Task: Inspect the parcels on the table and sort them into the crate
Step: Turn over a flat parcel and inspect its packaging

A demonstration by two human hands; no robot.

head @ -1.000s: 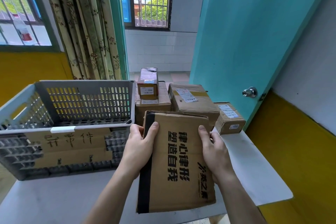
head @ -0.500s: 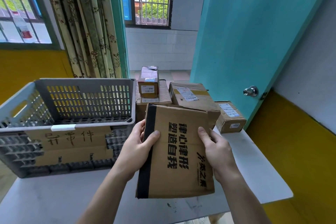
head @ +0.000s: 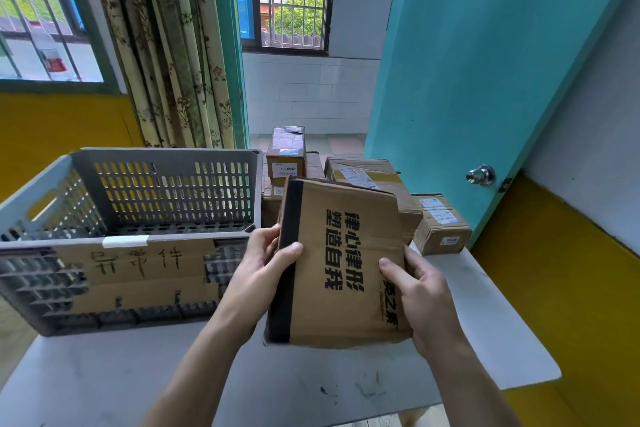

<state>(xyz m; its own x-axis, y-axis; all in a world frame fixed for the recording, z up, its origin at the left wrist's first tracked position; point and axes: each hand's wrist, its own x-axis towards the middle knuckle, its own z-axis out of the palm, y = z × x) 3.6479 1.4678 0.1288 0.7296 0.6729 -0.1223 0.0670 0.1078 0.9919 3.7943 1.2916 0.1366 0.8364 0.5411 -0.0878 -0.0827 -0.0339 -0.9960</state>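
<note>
A flat brown cardboard parcel [head: 341, 263] with black printed characters and a black tape strip on its left edge is held up above the white table [head: 485, 322]. My left hand [head: 263, 267] grips its left edge, thumb on the black strip. My right hand [head: 419, 295] grips its right edge, thumb on the front. A grey perforated plastic crate [head: 138, 198] stands on the table to the left, with a cardboard label [head: 138, 263] on its front. Behind the held parcel lie more cardboard parcels: a small upright one [head: 285, 156], a larger one [head: 367, 177] and a small one [head: 441, 224] at the right.
A teal door [head: 485, 62] with a metal knob [head: 479, 175] stands open close to the table's right side. Patterned curtains [head: 173, 45] hang behind the crate. The table's front edge runs near the bottom of the view.
Both hands have lifted the flat parcel off the table and raised it higher, tilting it slightly toward me. The grip on both edges is the same.
</note>
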